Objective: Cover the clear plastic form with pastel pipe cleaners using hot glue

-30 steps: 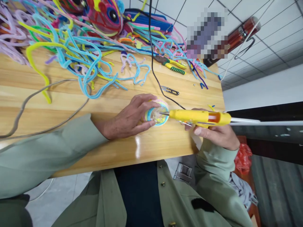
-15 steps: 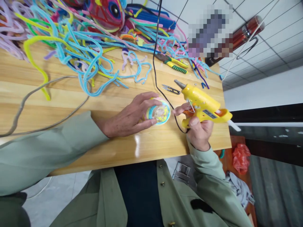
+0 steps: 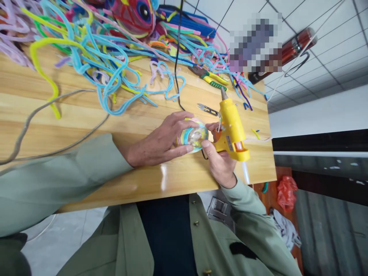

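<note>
My left hand is wrapped round a clear bottle-like piece banded with blue, yellow and pink pipe cleaner. Its round end faces up toward me. In my right hand is a yellow hot glue gun, its nozzle pointing away from me and a white glue stick poking out of its back. The right thumb and fingertips come up against the right side of the bottle-like piece. Just beyond the hands lie small thread snips and green-and-yellow pliers.
Tangled pipe cleaners cover the far left of the wooden table, with a red fish-like ornament behind. A black cord and a grey cable cross the tabletop. A red thermos stands at the far right corner.
My right hand has moved left to the bottle-like piece, and the glue gun has swung so its nozzle points farther away from me. The left hand keeps its hold.
</note>
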Tool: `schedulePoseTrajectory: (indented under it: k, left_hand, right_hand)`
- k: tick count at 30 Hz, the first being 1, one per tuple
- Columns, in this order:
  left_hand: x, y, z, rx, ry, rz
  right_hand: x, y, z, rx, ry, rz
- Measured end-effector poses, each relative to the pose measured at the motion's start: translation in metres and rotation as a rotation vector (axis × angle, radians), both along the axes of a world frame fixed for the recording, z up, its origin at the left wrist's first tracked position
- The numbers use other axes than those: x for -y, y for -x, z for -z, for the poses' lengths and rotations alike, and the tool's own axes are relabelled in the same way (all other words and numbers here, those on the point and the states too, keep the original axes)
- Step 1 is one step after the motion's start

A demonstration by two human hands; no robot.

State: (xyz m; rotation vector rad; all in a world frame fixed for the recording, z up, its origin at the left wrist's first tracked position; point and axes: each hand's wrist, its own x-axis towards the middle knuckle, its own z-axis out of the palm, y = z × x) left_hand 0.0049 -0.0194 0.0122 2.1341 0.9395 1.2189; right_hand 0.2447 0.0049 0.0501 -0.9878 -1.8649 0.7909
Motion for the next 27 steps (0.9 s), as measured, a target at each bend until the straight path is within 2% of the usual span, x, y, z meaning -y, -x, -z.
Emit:
schedulePoseTrajectory:
  k: [7,12,19,27]
  left_hand:
    - [0.002,0.002,0.001,0.042,-0.012,0.040]
    - [0.002,0.002,0.000,0.020,0.035,0.020]
    - [0.000,0.004,-0.003,-0.011,0.022,0.041]
    - [-0.004,0.002,-0.001,0.067,0.030,0.076]
  right_hand:
    - [0.002,-0.009,0.014,0.153,-0.030,0.019]
    - [0.004,-0.007,0.013,0.168,-0.045,0.023]
    - [0.004,-0.007,0.009,0.229,-0.055,0.020]
    - [0.003,-0.007,0.010,0.193,-0.043,0.026]
